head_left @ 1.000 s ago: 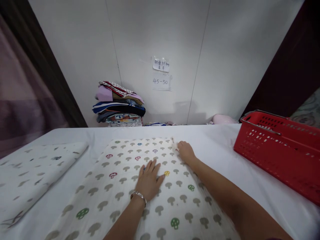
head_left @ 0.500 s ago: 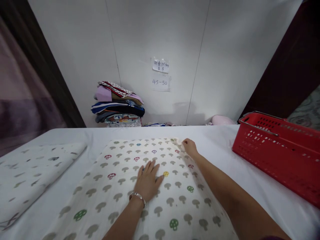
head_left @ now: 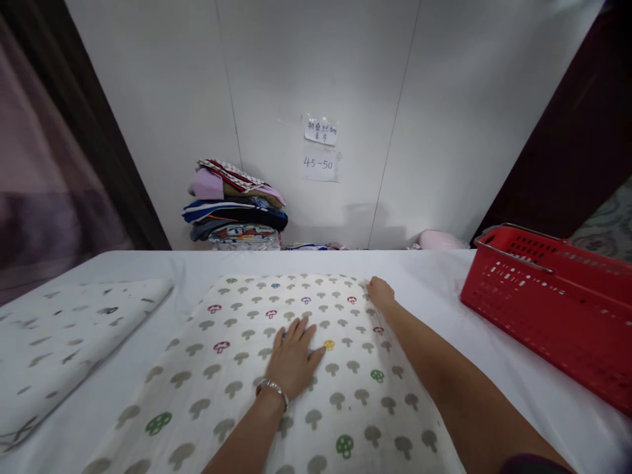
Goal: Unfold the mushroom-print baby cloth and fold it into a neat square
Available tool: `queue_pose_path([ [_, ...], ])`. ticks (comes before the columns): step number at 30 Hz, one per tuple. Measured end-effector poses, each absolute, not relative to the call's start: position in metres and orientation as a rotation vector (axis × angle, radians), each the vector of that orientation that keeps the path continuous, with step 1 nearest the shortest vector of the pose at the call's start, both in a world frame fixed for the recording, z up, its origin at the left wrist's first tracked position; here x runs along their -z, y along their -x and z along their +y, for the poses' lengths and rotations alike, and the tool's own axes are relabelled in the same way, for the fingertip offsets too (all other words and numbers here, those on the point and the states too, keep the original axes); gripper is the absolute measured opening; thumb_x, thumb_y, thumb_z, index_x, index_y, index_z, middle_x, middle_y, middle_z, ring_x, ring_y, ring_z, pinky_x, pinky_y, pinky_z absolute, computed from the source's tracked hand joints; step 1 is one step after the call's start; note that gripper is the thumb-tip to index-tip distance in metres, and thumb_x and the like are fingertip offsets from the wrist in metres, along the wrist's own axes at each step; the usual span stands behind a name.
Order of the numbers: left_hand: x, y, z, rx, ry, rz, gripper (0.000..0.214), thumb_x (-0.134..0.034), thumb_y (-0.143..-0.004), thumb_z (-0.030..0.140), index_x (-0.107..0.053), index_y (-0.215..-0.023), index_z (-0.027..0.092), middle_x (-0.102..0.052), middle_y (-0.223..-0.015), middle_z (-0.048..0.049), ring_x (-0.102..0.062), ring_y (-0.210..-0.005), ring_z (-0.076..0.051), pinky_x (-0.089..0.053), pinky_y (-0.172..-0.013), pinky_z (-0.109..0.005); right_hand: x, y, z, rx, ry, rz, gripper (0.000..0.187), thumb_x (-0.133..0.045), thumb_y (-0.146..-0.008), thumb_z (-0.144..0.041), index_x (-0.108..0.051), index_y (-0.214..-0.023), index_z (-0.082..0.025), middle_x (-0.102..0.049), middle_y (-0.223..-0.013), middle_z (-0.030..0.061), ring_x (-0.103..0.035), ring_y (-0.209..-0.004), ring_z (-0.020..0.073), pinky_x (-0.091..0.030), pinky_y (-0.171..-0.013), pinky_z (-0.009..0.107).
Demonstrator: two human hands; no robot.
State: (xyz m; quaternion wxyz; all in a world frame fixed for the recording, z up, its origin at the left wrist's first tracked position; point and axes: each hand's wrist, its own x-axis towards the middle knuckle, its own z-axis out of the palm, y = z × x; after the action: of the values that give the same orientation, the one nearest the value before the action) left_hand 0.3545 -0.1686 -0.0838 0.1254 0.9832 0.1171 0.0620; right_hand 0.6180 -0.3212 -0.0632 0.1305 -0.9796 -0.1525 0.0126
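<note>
A white cloth printed with mushrooms (head_left: pixel 261 368) lies spread over the table in front of me, its near end running out of view. My left hand (head_left: pixel 292 355), with a bracelet at the wrist, rests flat on the middle of it, fingers spread. At the cloth's far right corner, my right hand (head_left: pixel 381 291) has its fingers closed on the edge. The corner itself is mostly hidden by that hand.
A second folded white cloth (head_left: pixel 74 336) lies at the left of the white table (head_left: pixel 424 270). On the right stands a red basket (head_left: pixel 538 322) with a metal handle. Behind the far edge are a stack of folded fabrics (head_left: pixel 234 204) and a pink item (head_left: pixel 439 239).
My right hand has shifted slightly to the right with the cloth's corner, and the far right edge looks straighter. My left hand stays on the cloth.
</note>
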Motion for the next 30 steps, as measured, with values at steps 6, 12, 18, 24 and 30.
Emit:
queue_pose_path([
  [6,0.086,-0.354,-0.168,-0.191,-2.853,0.344,0.059,-0.027,-0.088,0.057,-0.041,-0.135,0.024,-0.025,-0.148,-0.0036,-0.017,-0.137,-0.025,-0.012,-0.111,-0.048,0.06,-0.625,-0.322,-0.119,2.871,-0.507,0.021,-0.049,-0.085,-0.028,-0.063,-0.092,-0.016,-0.065,-0.1,0.0109,-0.06,-0.092,0.0208,-0.041,-0.067,0.026],
  [12,0.087,-0.355,-0.168,-0.196,-2.86,0.343,0.059,-0.028,-0.088,0.057,-0.04,-0.135,0.024,-0.024,-0.148,-0.0031,-0.017,-0.137,-0.025,-0.012,-0.111,-0.048,0.055,-0.615,-0.317,-0.028,2.88,-0.611,0.017,-0.049,-0.083,-0.017,-0.061,-0.094,-0.014,-0.064,-0.1,0.0111,-0.059,-0.09,0.0191,-0.038,-0.066,0.024],
  [18,0.088,-0.355,-0.168,-0.205,-2.859,0.34,0.058,-0.029,-0.088,0.056,-0.041,-0.134,0.024,-0.025,-0.148,-0.0037,-0.018,-0.137,-0.025,-0.012,-0.11,-0.048,0.053,-0.592,-0.318,0.11,2.852,-0.824,0.019,-0.041,-0.086,-0.012,-0.059,-0.093,-0.014,-0.062,-0.098,0.0114,-0.057,-0.093,0.0203,-0.036,-0.077,0.028],
  [24,0.086,-0.356,-0.167,-0.205,-2.848,0.338,0.058,-0.03,-0.087,0.056,-0.042,-0.134,0.024,-0.025,-0.148,-0.0037,-0.019,-0.137,-0.025,-0.012,-0.111,-0.048,0.06,-0.567,-0.317,0.128,2.756,-0.977,0.022,-0.041,-0.087,-0.012,-0.058,-0.1,-0.018,-0.059,-0.108,0.0097,-0.052,-0.101,0.019,-0.033,-0.086,0.028],
  [30,0.089,-0.355,-0.166,-0.236,-2.848,0.333,0.058,-0.03,-0.088,0.057,-0.043,-0.133,0.025,-0.026,-0.148,-0.0033,-0.02,-0.136,-0.025,-0.012,-0.11,-0.047,0.064,-0.589,-0.323,0.03,2.735,-0.641,0.023,-0.048,-0.084,-0.021,-0.058,-0.105,-0.018,-0.064,-0.101,0.0077,-0.058,-0.088,0.0176,-0.038,-0.068,0.024],
])
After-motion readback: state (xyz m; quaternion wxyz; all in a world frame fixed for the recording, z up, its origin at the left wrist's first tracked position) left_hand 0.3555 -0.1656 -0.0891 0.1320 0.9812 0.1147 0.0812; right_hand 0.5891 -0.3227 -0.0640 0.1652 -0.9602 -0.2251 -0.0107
